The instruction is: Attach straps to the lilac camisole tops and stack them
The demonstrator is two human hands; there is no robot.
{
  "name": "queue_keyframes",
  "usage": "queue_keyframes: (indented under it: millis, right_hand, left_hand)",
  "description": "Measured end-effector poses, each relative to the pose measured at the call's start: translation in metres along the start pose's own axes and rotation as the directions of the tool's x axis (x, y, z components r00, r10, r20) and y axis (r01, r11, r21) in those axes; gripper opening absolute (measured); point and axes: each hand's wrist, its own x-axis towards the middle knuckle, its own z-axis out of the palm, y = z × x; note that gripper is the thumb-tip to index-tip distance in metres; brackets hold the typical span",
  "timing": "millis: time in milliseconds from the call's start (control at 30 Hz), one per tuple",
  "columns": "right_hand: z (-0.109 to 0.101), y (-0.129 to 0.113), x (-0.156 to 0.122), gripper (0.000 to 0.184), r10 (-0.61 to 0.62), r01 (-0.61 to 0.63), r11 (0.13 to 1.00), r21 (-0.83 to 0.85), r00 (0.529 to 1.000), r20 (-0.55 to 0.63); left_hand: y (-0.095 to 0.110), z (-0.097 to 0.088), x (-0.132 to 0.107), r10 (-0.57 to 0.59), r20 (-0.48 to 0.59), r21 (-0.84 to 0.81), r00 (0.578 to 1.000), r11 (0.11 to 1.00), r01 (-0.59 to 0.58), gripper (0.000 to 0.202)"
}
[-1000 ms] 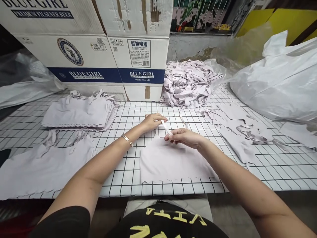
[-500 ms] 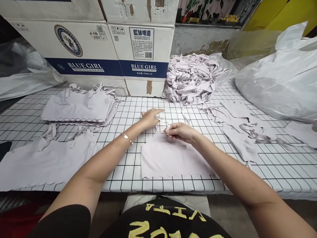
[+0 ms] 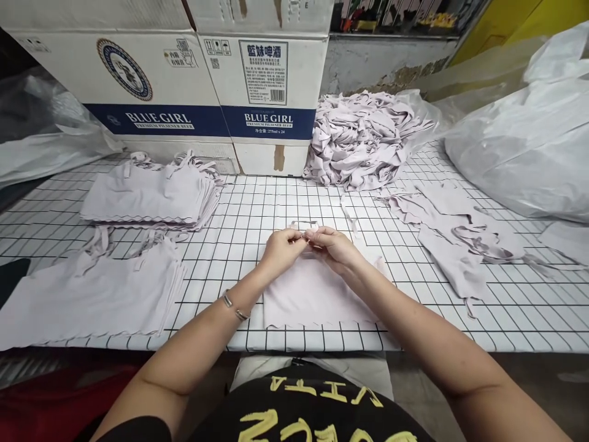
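Note:
A pale pink strappy top (image 3: pixel 317 301) lies flat on the table in front of me, its wavy hem toward the near edge. Over its upper edge my two hands meet, fingertips nearly touching. My left hand (image 3: pixel 283 248) pinches the top's thin strap between thumb and forefinger. My right hand (image 3: pixel 334 245) is also closed on the strap, and a loop of it (image 3: pixel 304 224) shows just beyond the fingers. The exact spot where the fingertips grip is too small to make out. Another loose strap (image 3: pixel 348 215) lies a little past my right hand.
Stacked pale tops (image 3: pixel 138 193) and a second stack (image 3: pixel 92 294) lie at left. White beer cartons (image 3: pixel 271 129) stand behind. A heap of pale fabric pieces (image 3: pixel 363 141) sits back right, loose pieces (image 3: pixel 455 239) nearer, and a large plastic bag (image 3: pixel 519 153) at far right.
My left hand has come back toward me, from reaching with spread fingers to a pinch beside the right hand. My right hand stays near the same place on the strap.

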Motion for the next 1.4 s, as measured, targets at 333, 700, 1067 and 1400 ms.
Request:
queue_keyframes:
  millis: [333,700,1067,1400]
  right_hand:
    - [-0.002,-0.005,-0.004,0.042,-0.233,0.263,0.943,-0.202,0.959,0.161]
    - [-0.022,0.007,-0.005,0.048,-0.129,0.184,0.948,-0.259,0.968,0.214]
    - [-0.021,0.021,-0.012,0.031,-0.105,0.329,0.785,-0.524,0.906,0.410]
    - [-0.022,0.022,-0.015,0.027,-0.100,0.366,0.728,-0.580,0.893,0.438]
  left_hand:
    - [0.003,-0.017,-0.009,-0.081,0.173,0.167,0.982,0.985,0.052,0.018]
    - [-0.009,-0.018,-0.043,-0.094,0.326,0.664,0.941,0.731,-0.157,0.015]
    - [-0.013,-0.018,-0.046,-0.099,0.238,0.501,0.966,0.865,-0.035,0.013]
    - [-0.008,-0.017,-0.048,-0.110,0.197,0.473,0.974,0.881,0.004,0.014]
